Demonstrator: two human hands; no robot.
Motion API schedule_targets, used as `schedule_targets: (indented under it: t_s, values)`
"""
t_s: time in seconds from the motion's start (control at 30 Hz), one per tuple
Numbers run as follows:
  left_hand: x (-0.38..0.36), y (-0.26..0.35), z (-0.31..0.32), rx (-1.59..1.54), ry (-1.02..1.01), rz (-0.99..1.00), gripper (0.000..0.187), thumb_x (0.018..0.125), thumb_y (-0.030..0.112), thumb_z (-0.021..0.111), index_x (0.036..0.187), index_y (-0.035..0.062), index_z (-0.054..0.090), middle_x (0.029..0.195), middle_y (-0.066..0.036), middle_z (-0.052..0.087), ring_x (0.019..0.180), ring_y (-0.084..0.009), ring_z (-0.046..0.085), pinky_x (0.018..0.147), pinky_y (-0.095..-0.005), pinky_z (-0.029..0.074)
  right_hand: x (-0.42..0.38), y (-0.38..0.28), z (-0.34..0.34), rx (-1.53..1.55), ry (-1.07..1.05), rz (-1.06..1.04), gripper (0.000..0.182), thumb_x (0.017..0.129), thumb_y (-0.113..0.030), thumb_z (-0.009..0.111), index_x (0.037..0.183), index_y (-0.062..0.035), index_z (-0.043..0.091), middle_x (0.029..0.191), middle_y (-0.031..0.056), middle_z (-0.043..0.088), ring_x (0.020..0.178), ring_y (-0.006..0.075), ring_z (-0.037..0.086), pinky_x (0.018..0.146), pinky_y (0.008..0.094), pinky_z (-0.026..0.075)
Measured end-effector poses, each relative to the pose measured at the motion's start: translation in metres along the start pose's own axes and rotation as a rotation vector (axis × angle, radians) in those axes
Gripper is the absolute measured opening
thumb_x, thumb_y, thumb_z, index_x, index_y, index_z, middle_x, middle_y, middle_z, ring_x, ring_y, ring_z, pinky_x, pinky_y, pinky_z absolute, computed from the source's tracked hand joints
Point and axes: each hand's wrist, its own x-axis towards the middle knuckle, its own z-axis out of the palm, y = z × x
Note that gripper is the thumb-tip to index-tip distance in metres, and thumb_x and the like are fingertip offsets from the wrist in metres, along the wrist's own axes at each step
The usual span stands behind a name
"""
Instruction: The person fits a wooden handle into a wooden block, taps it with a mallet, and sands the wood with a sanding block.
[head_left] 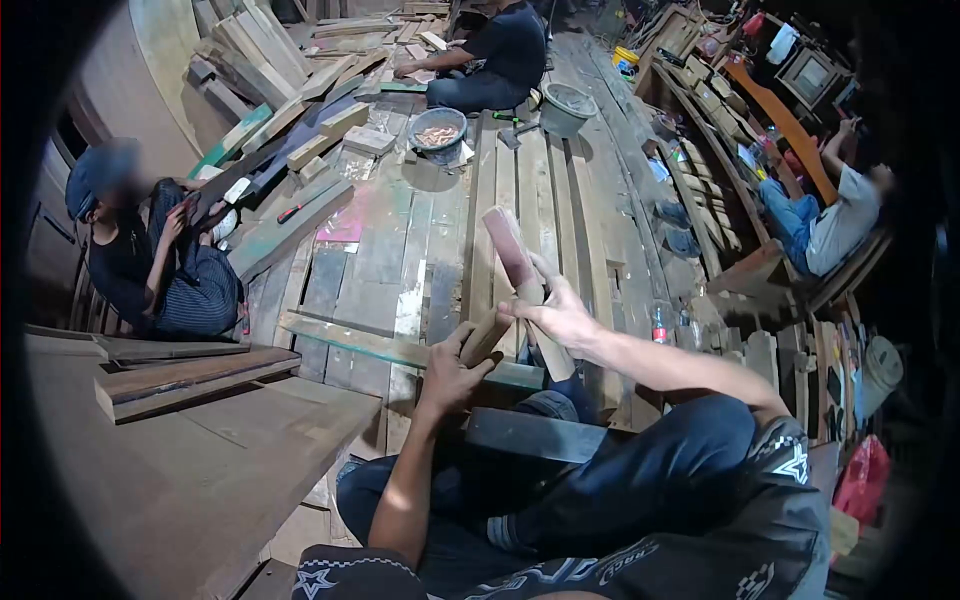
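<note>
Both hands, left hand [452,368] and right hand [556,312], fingers closed round wood strip [516,262] (plank floor [400,240], cluttered workshop).

A round grey metal bowl of pinkish pieces [437,131] is seen at upper centre, near a seated person in dark clothing [495,55]. Loose wooden planks [270,70] are piled at upper left.

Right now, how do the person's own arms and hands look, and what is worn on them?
Both forearms are bare: no sleeves reach the wrists, and no gloves, watch or rings can be seen. The left hand and the right hand have uncovered fingers. The legs below them are in dark blue trousers, and black fabric with white star markings shows at the frame's bottom.
</note>
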Motion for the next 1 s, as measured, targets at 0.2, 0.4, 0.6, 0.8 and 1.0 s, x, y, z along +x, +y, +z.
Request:
schedule_targets:
  t_s: [0.2,0.4,0.6,0.8,1.0]
  values:
    - [0.001,0.007,0.000,-0.452,-0.017,-0.130,0.048,0.082,0.030,0.072,0.116,0.0027,0.053,0.107,-0.012,0.060,0.101,-0.0208,0.059,0.086,-0.0331,0.047,0.017,0.007,-0.012,-0.072,0.121,-0.089,0.082,0.075,-0.009,0.078,0.143,-0.0042,0.031,0.107,0.0128,0.062,0.069,0.0158,0.062,0.049,0.0267,0.050]
    - [-0.009,0.064,-0.039,-0.231,0.291,0.196,0.045,0.079,0.033,0.062,0.109,-0.0001,0.054,0.101,-0.011,0.057,0.095,-0.0210,0.053,0.087,-0.0334,0.040,0.020,-0.001,-0.022,-0.144,0.169,-0.098,0.099,0.072,-0.020,0.082,0.146,0.0044,0.021,0.142,0.0244,0.038,0.132,0.0288,0.038,0.108,0.0367,0.032]
    - [-0.067,0.166,-0.040,-0.632,0.214,0.730,0.052,0.081,0.064,0.059,0.094,0.0143,0.049,0.094,-0.010,0.049,0.080,-0.0240,0.046,0.070,-0.0384,0.042,0.017,-0.008,-0.021,-0.065,0.153,-0.033,0.100,0.072,-0.018,0.083,0.146,0.0062,0.019,0.143,0.0249,0.036,0.133,0.0292,0.037,0.110,0.0355,0.031]
    - [-0.096,0.229,-0.049,-0.893,0.198,0.317,0.034,0.086,0.052,0.059,0.086,0.0176,0.055,0.089,-0.007,0.047,0.084,-0.0211,0.048,0.072,-0.0379,0.044,0.011,-0.013,-0.010,-0.083,0.166,-0.062,0.080,0.077,-0.003,0.075,0.143,0.0020,0.029,0.124,0.0170,0.054,0.109,0.0208,0.057,0.092,0.0307,0.046]
    - [-0.086,0.221,-0.039,-0.930,0.216,0.273,0.033,0.093,0.040,0.051,0.086,0.0078,0.050,0.089,-0.006,0.039,0.076,-0.0245,0.048,0.072,-0.0365,0.043,0.010,-0.008,-0.011,-0.041,0.116,-0.063,0.078,0.079,-0.006,0.075,0.142,-0.0008,0.028,0.113,0.0150,0.059,0.073,0.0156,0.065,0.046,0.0247,0.049]
